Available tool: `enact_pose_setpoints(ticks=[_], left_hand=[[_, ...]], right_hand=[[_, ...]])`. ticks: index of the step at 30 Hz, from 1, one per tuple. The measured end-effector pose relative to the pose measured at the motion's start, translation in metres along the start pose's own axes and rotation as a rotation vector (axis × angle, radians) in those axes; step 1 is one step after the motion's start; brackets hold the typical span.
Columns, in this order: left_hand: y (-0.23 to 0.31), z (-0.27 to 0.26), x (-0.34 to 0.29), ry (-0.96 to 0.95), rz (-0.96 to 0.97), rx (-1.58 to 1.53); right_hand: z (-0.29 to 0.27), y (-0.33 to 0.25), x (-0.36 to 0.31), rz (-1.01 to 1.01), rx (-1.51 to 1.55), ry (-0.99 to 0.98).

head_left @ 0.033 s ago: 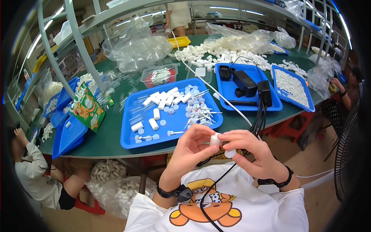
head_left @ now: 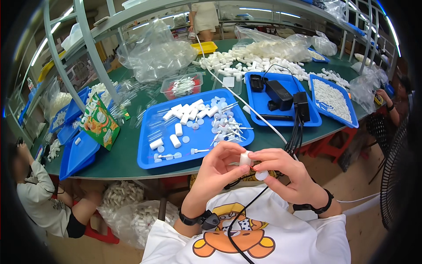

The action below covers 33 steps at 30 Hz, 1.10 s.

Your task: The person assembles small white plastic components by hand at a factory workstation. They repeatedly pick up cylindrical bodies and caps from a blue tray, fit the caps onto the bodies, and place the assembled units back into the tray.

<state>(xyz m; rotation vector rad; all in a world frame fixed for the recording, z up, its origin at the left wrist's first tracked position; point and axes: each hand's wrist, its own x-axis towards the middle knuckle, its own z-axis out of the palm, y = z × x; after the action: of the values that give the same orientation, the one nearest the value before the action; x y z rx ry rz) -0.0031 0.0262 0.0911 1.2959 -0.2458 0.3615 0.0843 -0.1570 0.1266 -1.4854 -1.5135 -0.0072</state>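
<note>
My left hand [head_left: 220, 169] pinches a small white plastic cylinder [head_left: 245, 159] upright between thumb and fingers. Close beside it, my right hand [head_left: 288, 171] is closed, its fingertips touching the cylinder's right side. A round translucent white disc [head_left: 261, 176] is held at my right thumb, below the cylinder. Just beyond both hands lies a blue tray [head_left: 151, 127] with several white cylinders [head_left: 192, 111], loose discs [head_left: 185, 139] and a heap of thin white sticks with discs [head_left: 228, 130].
A second blue tray [head_left: 259, 115] holds black adapters and cables. White pieces fill another tray [head_left: 332, 99] to its right. A white cable [head_left: 259, 115] crosses the green table. Behind are a red-bottomed clear box [head_left: 181, 86] and a cylinder pile [head_left: 246, 61]. A green snack bag [head_left: 100, 123] stands left. People sit at both sides.
</note>
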Motion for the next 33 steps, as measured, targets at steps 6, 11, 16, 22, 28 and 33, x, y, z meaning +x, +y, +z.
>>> enact_pose_setpoints(ticks=[6,11,16,22,28,33], left_hand=[[-0.004,0.007,-0.002,0.075,-0.096,-0.09],[-0.003,0.012,-0.001,0.038,-0.13,-0.183],[-0.017,0.008,-0.001,-0.027,-0.083,-0.056],[-0.017,0.017,-0.003,-0.003,-0.115,-0.065],[-0.017,0.016,-0.003,-0.016,-0.14,-0.104],[-0.012,0.016,-0.004,-0.033,-0.233,-0.121]], right_hand=[[-0.002,0.003,0.002,-0.057,-0.14,0.03],[-0.002,0.006,0.002,-0.027,-0.109,0.043],[0.008,0.017,-0.001,0.006,-0.096,0.04],[0.02,0.03,-0.006,0.135,0.21,0.11],[0.02,0.036,-0.007,0.247,0.372,0.135],[0.011,0.038,-0.004,0.141,0.293,0.046]])
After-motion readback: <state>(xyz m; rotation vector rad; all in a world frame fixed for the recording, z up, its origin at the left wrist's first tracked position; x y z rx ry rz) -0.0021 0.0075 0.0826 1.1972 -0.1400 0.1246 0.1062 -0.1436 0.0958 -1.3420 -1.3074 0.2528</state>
